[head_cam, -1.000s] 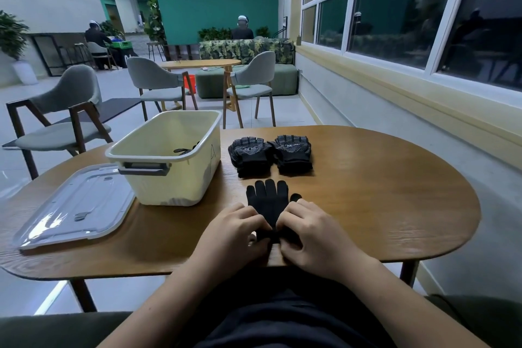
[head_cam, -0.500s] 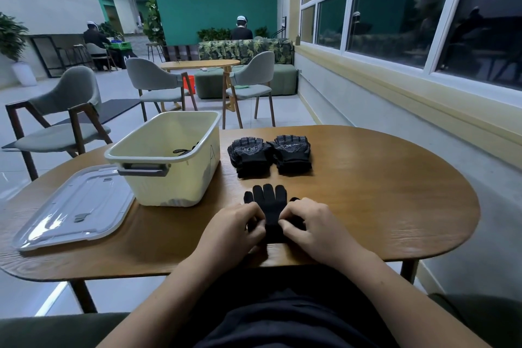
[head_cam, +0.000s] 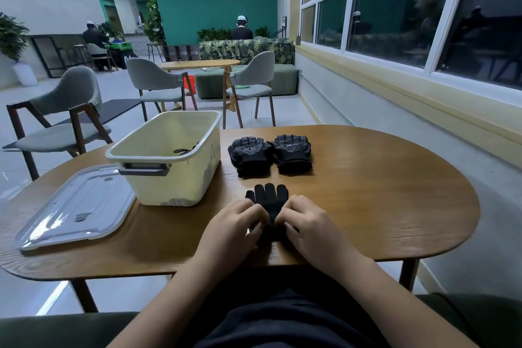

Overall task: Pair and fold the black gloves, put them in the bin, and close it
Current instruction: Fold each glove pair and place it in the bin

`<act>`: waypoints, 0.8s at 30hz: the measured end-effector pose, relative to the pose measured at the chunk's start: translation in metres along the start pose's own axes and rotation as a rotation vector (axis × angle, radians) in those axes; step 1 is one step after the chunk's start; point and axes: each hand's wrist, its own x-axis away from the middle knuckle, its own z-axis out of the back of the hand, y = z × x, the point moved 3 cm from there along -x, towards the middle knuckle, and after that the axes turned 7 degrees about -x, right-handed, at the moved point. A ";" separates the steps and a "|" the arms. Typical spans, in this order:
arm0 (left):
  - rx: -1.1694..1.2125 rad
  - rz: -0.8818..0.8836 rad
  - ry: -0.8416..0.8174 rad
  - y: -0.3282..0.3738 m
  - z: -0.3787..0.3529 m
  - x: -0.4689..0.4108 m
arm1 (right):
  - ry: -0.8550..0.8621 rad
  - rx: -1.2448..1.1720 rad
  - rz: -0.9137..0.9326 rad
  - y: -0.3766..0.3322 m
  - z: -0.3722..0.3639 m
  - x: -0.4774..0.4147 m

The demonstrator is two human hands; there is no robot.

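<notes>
Likely office lounge, grey chairs point(head_cam: 154, 78), patterned sofa point(head_cam: 245, 48)

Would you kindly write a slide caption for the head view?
The left hand and right hand hold a black glove on the table beside the open bin.

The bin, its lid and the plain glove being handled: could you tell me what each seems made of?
The bin: cream plastic, satin, judging by its moulded rim. The lid: clear glossy plastic, with bright reflections. The glove: matte black fabric, probably knit; texture too dark to confirm.
</notes>
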 end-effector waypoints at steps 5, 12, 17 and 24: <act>-0.030 -0.027 -0.014 0.002 -0.002 0.000 | -0.014 0.044 0.016 0.000 -0.002 0.000; 0.017 0.031 -0.073 0.000 -0.002 0.001 | -0.094 0.045 -0.044 -0.003 0.000 0.003; 0.005 0.084 -0.059 -0.004 -0.007 0.003 | -0.079 0.025 -0.099 0.002 -0.002 0.003; 0.002 0.121 -0.019 -0.002 -0.004 0.001 | -0.031 0.017 -0.155 0.006 -0.003 0.003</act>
